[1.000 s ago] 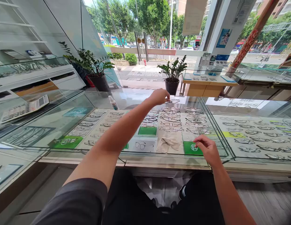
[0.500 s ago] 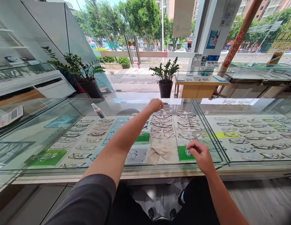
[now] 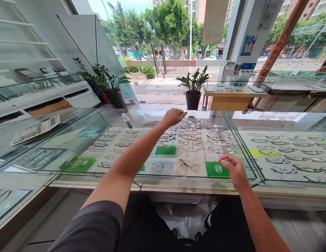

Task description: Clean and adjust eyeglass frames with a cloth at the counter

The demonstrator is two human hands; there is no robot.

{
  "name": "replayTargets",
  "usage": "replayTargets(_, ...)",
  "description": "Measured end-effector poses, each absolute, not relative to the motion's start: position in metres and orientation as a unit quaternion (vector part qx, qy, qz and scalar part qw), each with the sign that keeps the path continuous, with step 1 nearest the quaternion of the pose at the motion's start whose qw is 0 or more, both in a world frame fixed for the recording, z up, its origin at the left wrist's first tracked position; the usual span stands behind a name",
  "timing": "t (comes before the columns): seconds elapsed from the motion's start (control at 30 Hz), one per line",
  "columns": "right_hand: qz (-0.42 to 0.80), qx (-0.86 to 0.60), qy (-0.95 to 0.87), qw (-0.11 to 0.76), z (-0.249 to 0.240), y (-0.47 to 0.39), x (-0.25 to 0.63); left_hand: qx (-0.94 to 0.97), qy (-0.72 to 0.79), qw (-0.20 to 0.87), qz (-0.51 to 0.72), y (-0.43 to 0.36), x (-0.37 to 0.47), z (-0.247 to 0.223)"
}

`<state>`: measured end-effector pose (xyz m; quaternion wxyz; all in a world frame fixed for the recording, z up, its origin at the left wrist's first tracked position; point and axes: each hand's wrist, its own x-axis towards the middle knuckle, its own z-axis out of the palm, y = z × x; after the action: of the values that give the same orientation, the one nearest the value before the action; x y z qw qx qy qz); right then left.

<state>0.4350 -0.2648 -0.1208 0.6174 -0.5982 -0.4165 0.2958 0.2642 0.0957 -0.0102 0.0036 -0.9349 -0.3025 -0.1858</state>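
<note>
My left hand [image 3: 174,117] reaches far forward over the glass counter, near the back end of a column of eyeglasses [image 3: 191,137]. Its fingers curl down on the far side, so anything in them is hidden. Closer to me, my right hand [image 3: 235,170] hovers at the right edge of a green card with a white emblem [image 3: 217,169]. The fingers of that hand are loosely bent and apart, with nothing visible between them. A beige cloth [image 3: 188,166] lies crumpled left of the green card. Beside it is a pale tray [image 3: 163,167] with glasses drawn or lying on it.
A white spray bottle [image 3: 127,121] stands toward the back left of the counter. A calculator [image 3: 36,129] rests on the left glass top. More eyeglasses [image 3: 291,149] fill the right-hand case. Potted plants [image 3: 193,99] stand beyond the counter, before the window.
The view has shifted left, so things appear further right. My left hand has lifted slightly from the back of the eyeglasses column. My right hand stays by the green card.
</note>
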Motion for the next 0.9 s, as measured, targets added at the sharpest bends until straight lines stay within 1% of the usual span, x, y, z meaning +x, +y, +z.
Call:
replayTargets(0.13,0.296,-0.555,-0.420,0.654,-0.125,-0.260,0.443,-0.943,-0.272,-0.055,-0.184,0.065,0.197,-0.006)
replayTargets(0.2,0.315,-0.550,-0.403,0.660,-0.127,-0.257,0.446,-0.946,-0.272,-0.076,-0.160,0.052,0.166,-0.010)
replayTargets(0.37,0.319,-0.544,-0.388,0.672,-0.128,-0.247,0.450,-0.942,-0.318,-0.028,-0.103,0.034,0.120,-0.025)
replayTargets(0.6,0.308,-0.544,-0.387,0.677,-0.127,-0.239,0.456,-0.940,-0.334,-0.018,-0.072,0.023,0.107,-0.035)
replayTargets(0.9,0.310,-0.537,-0.385,0.684,-0.125,-0.239,0.459,-0.942,-0.333,0.011,-0.029,0.022,0.120,-0.042)
